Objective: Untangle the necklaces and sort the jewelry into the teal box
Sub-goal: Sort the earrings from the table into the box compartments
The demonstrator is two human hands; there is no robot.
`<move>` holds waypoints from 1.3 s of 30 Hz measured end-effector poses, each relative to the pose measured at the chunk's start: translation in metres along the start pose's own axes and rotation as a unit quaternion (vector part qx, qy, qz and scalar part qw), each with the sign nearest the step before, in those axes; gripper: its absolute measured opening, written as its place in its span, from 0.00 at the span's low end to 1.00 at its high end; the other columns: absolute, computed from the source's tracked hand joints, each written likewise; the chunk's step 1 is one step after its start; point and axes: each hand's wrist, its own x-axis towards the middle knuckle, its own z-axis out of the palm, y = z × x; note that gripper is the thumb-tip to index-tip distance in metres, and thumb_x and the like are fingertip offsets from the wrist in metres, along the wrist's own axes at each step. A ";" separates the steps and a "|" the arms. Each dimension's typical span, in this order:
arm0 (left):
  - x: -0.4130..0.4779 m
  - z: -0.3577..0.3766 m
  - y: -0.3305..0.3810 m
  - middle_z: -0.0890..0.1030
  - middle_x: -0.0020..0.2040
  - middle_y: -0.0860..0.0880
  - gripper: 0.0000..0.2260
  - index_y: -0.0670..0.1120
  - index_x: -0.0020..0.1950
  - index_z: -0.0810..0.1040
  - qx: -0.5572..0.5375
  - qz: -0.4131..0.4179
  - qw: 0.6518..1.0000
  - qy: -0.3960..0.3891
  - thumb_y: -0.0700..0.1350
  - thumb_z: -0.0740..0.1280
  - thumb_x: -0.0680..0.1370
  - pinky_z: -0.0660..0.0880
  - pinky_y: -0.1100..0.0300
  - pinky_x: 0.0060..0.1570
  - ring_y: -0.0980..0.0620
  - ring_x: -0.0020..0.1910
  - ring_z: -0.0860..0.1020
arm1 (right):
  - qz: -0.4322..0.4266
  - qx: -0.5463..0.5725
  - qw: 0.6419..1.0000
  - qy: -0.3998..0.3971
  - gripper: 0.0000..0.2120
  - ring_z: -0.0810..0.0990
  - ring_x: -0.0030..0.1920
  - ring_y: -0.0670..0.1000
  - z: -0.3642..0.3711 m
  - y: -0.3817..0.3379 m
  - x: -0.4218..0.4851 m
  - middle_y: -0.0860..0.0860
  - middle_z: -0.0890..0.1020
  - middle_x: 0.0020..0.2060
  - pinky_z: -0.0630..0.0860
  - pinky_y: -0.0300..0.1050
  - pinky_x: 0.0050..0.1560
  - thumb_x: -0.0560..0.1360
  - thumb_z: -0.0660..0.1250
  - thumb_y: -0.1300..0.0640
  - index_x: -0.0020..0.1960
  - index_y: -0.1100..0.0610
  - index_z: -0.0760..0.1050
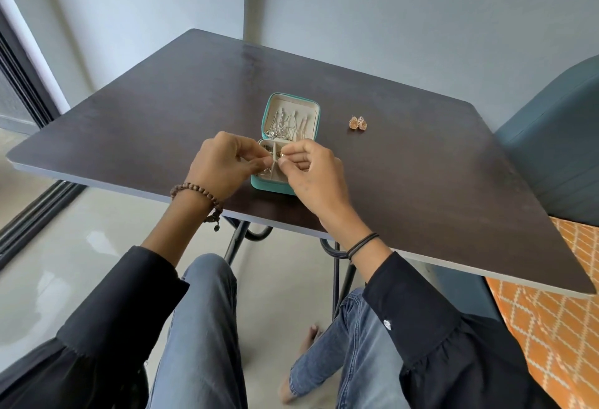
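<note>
Necklaces point(285, 124) are lying in a silvery tangle inside the raised lid half of the teal box point(271, 185), which is sitting open on the dark surface point(146, 123). From the head camera I am seeing both hands working over the box's near half, above its cream compartments. The left hand point(227, 165) is hovering at the box's left edge, its grip closing thumb against forefinger on a small gold piece point(282, 156). The right hand point(311, 170) is coming in from the box's right edge, its grip pinching the same piece. I am finding the piece too small to identify. A pair of gold earrings point(358, 123) is lying on the surface to the right of the box, well apart from it.
</note>
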 end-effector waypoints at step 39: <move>0.136 0.146 0.113 0.81 0.58 0.41 0.14 0.40 0.60 0.80 0.080 -0.043 0.994 -0.059 0.38 0.68 0.75 0.73 0.60 0.53 0.43 0.60 0.78 | 0.113 -0.101 0.987 0.054 0.09 0.83 0.54 0.50 -0.139 0.121 0.112 0.52 0.86 0.49 0.75 0.39 0.55 0.75 0.73 0.55 0.54 0.55 0.83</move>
